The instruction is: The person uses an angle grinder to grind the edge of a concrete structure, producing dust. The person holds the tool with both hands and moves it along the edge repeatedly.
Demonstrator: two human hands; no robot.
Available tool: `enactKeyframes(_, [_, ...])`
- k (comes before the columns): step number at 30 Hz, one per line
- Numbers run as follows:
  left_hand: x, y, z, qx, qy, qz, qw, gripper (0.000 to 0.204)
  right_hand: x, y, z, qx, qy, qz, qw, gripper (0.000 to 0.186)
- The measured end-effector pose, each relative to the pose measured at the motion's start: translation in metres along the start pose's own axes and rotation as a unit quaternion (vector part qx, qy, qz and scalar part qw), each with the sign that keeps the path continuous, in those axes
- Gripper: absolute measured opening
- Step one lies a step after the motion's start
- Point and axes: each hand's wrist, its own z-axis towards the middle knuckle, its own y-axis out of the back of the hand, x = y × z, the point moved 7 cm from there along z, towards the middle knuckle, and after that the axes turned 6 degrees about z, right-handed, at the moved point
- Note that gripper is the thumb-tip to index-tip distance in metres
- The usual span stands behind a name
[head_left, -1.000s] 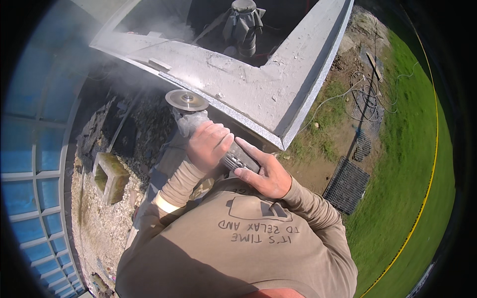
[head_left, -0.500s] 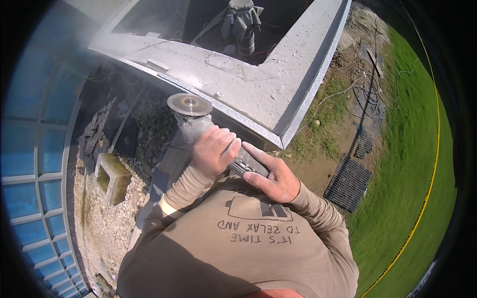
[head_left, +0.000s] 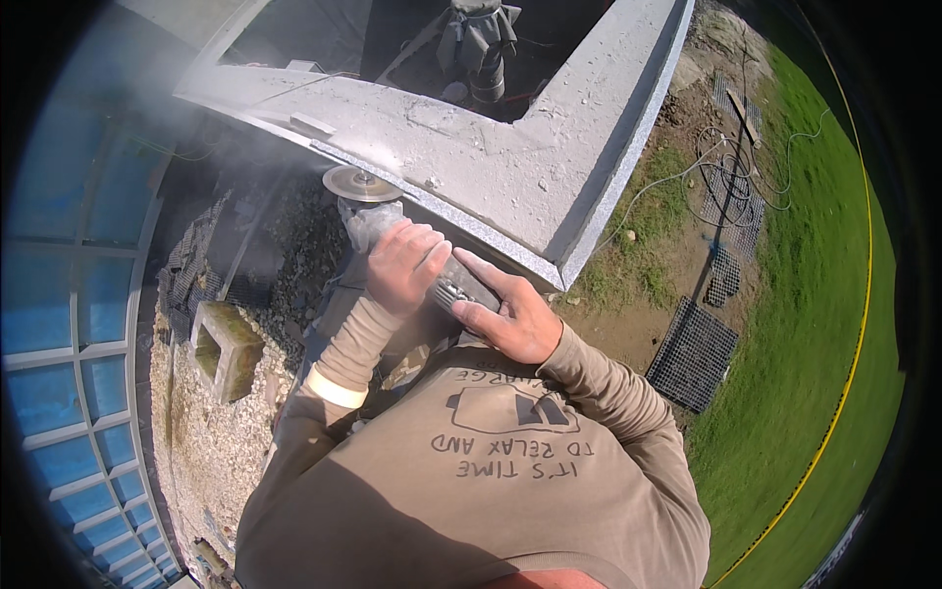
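As the grinder [head_left: 372, 226] crept up-left in frame | left hand [head_left: 405, 265] + right hand [head_left: 515, 316] gripped it | disc [head_left: 361, 185] neared slab [head_left: 461, 149], prob cutting

The angle grinder [head_left: 371, 224], with the left hand [head_left: 404, 265] and right hand [head_left: 517, 316], has shifted forward; its disc [head_left: 361, 185] now lies closer to the pale slab's [head_left: 471, 152] near-left edge, farther from its near corner.

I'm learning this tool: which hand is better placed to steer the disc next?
Probably the left hand: it grips the grinder nearer the disc; the right hand holds the rear end.
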Motion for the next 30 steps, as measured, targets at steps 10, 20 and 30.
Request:
enactKeyframes(10, [-0.028,0.012,0.008,-0.001,-0.019,0.004,1.0,0.027,0.003,0.003,-0.028,0.006,-0.018,-0.01,1.0,0.073])
enactKeyframes(20, [-0.054,0.017,0.014,-0.011,-0.009,0.006,1.0,0.024,0.009,0.01,-0.052,0.01,-0.077,-0.007,0.997,0.072])
enactKeyframes(30, [-0.02,0.006,0.004,-0.027,-0.013,0.004,1.0,0.027,-0.004,0.002,-0.013,0.002,-0.028,-0.007,1.0,0.071])
